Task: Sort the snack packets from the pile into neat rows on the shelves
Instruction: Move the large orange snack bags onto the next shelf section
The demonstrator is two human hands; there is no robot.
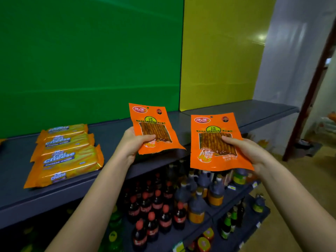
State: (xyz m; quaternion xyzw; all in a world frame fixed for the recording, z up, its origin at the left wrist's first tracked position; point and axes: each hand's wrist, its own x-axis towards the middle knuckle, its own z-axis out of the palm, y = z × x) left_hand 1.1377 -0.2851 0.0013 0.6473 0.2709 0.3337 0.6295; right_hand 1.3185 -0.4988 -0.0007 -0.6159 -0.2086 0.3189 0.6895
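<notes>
pinched one orange strip-snack packet (154,122) in the left hand (132,142) at frame centre and its twin packet (212,140) in the right hand (249,151) centre right, thumbs in front, near the grey shelf (111,133); likely needed laying flat, squared beside the cal cheese wafer packs (67,155) mid left.

The fingers of the left hand (131,142) are hidden behind the left packet (154,122); only the thumb shows on its front. The right hand (251,151) and right packet (212,142) are the same. The small print on both is too fine to read.

Each rear one of the cheese wafer packs (67,157) is partly covered by the one in front. At 9 o'clock the picture's edge cuts off an orange corner (1,140) that cannot be identified.

At 6 o'clock the bottles (163,206) are blurred and their labels unreadable. Some are hidden by the shelf (54,202) and the forearms (94,193), which run off the bottom edge. The doorway (325,120) at 3 o'clock is a blur.
</notes>
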